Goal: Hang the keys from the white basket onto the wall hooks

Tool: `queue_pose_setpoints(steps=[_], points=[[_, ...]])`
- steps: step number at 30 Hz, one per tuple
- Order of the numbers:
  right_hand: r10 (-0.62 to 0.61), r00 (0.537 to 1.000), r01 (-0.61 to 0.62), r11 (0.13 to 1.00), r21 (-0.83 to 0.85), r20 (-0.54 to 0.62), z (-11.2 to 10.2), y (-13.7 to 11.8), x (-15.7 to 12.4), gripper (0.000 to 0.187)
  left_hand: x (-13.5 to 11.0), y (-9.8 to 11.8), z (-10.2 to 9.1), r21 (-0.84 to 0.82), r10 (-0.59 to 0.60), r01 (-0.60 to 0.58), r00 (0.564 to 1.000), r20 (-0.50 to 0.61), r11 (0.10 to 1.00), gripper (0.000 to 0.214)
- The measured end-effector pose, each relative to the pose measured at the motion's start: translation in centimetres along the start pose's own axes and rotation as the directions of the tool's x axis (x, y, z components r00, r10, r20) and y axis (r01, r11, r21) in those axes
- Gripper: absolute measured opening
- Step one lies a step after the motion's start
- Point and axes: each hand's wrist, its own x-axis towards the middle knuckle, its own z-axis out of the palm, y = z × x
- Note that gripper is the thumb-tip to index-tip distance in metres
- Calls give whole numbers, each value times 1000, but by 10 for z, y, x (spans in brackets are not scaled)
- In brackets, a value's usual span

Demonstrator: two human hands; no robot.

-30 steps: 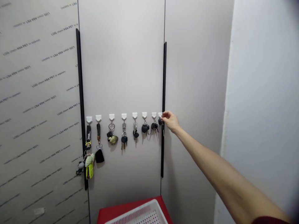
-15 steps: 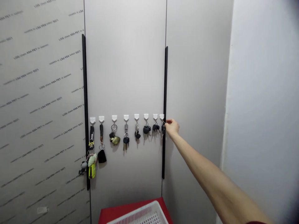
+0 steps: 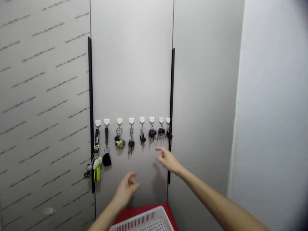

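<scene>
Several white adhesive hooks (image 3: 131,121) run in a row across the middle cabinet panel, each with keys hanging from it. My right hand (image 3: 169,160) is in the air just below the rightmost bunches, fingers apart and holding nothing. The end bunch of keys (image 3: 169,134) overlaps the right black handle. Lower and to the left, my left hand (image 3: 127,188) hovers above the basket, its fingers loosely curled and apart with nothing in them. A black strap (image 3: 96,141) with a yellow-green fob (image 3: 97,174) hangs far left, beside a braided cord with a black fob (image 3: 107,159).
A white plastic basket (image 3: 141,218) with slotted sides sits on a red surface (image 3: 168,210) at the bottom. Long black handles (image 3: 90,96) edge the middle panel on both sides. A pale wall (image 3: 271,96) stands at the right.
My right hand has let go of the rightmost keys and moved down and left. My left hand has come into view from below. The view has shifted slightly.
</scene>
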Motion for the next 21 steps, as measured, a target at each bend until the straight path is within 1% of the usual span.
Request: queue_pose_setpoints(steps=[1, 2, 3, 4, 5, 6, 7, 8, 9, 10, 11, 12, 14, 18, 20, 21], points=[[24, 982, -24, 1000, -6, 190, 13, 1, -8, 53, 10, 15, -12, -17, 14, -16, 994, -106, 1000, 40], [30, 948, -28, 1000, -12, 318, 24, 0, -15, 61, 17, 30, -23, -24, 43, -49, 980, -192, 999, 43], [11, 929, -10, 1000, -5, 369, 31, -4, -19, 67, 21, 45, -32, -25, 86, -96, 961, -263, 995, 46], [-37, 939, 33, 999, 18, 343, 34, -11, -21, 70, 23, 61, -40, -13, 139, -152, 937, -320, 988, 50], [-110, 964, 99, 993, 57, 244, 33, -23, -21, 71, 23, 76, -47, 5, 206, -219, 908, -366, 976, 55], [-192, 978, 183, 978, 100, 88, 28, -36, -20, 70, 22, 92, -51, 33, 279, -291, 870, -406, 956, 59], [-264, 961, 273, 951, 146, -78, 22, -52, -18, 69, 20, 106, -54, 70, 353, -360, 828, -435, 930, 63], [-322, 922, 363, 912, 192, -215, 14, -67, -16, 69, 17, 119, -56, 109, 420, -419, 784, -457, 901, 66], [-357, 876, 439, 869, 230, -323, 6, -81, -14, 70, 14, 130, -56, 146, 478, -469, 743, -468, 871, 68], [-377, 839, 493, 832, 256, -392, 0, -93, -13, 71, 11, 140, -55, 176, 524, -506, 710, -471, 844, 69], [-385, 812, 530, 801, 277, -439, -4, -102, -13, 72, 10, 146, -53, 198, 557, -533, 686, -468, 823, 71], [-385, 798, 549, 783, 294, -464, -6, -107, -13, 73, 8, 151, -51, 210, 581, -553, 673, -458, 806, 71], [-375, 797, 552, 770, 319, -474, -5, -112, -14, 74, 8, 155, -46, 216, 601, -571, 668, -438, 792, 73], [-368, 819, 531, 778, 338, -440, 4, -111, -12, 73, 14, 152, -39, 224, 603, -564, 697, -388, 795, 73], [-368, 837, 510, 791, 337, -404, 10, -110, -9, 72, 16, 144, -37, 229, 582, -535, 736, -345, 813, 71], [-364, 857, 486, 807, 335, -365, 13, -106, -9, 70, 14, 136, -35, 229, 553, -503, 770, -319, 833, 69]])
